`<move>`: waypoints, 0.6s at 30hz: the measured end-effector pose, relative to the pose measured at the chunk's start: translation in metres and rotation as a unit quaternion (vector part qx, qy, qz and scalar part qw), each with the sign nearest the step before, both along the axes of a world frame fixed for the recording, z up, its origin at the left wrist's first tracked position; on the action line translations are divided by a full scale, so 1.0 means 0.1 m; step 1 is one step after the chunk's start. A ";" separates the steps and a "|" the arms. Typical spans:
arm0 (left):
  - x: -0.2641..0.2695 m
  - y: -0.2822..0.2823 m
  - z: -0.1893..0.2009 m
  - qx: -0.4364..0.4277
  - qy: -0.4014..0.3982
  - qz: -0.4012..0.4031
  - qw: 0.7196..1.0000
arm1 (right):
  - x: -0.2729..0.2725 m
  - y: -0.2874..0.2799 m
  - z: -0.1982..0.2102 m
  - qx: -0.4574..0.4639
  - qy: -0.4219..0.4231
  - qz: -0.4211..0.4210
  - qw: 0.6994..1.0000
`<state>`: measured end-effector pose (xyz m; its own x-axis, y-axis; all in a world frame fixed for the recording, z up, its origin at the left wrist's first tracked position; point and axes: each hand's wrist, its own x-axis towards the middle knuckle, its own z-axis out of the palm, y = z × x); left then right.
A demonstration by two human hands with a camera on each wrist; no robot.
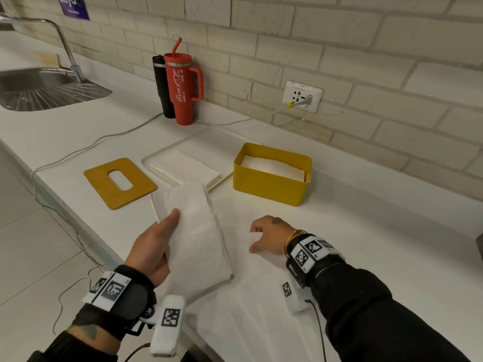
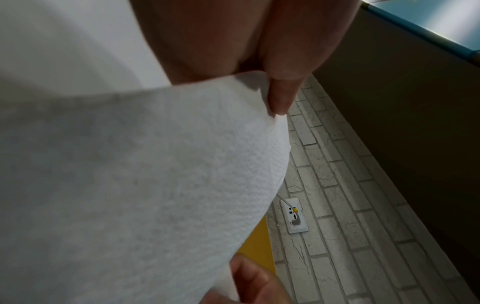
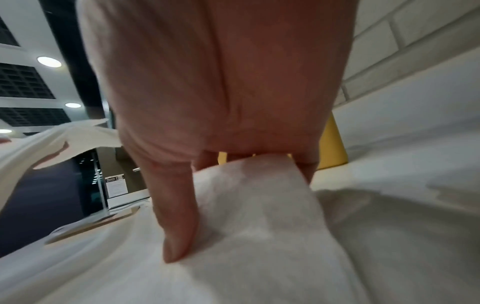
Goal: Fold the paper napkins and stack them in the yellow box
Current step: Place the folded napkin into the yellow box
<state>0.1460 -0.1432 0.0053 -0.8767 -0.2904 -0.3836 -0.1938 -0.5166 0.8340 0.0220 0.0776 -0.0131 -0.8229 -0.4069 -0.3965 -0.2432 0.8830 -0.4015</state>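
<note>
1. Left hand grips a folded napkin along its left edge, thumb on top, lifted off the counter, probably to carry it to the box
2. Right hand pinches the edge of a flat napkin spread on the counter, thumb pressing the paper, likely starting its fold
3. Yellow box stands open behind the hands, already holding a stack of folded napkins near its rim
4. Unfolded napkins wait in a clear tray left of the box, beside the lid
</note>
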 end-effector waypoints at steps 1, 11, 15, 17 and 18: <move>0.01 -0.01 -0.01 0.005 -0.001 0.000 1.000 | -0.01 0.02 0.01 -0.026 -0.001 0.001 1.000; -0.11 0.27 -0.12 0.051 -0.028 -0.036 0.998 | -0.08 0.34 0.84 -0.342 0.044 -0.133 0.929; -0.21 0.56 -0.08 0.066 -0.016 -0.081 0.994 | 0.18 0.31 1.08 -0.592 -0.053 -0.155 0.789; -0.26 0.68 -0.03 0.074 0.003 -0.098 0.992 | 0.30 0.30 0.99 -0.615 -0.079 -0.165 0.767; -0.28 0.73 0.00 0.075 0.010 -0.101 0.992 | 0.36 0.30 0.90 -0.609 -0.084 -0.182 0.767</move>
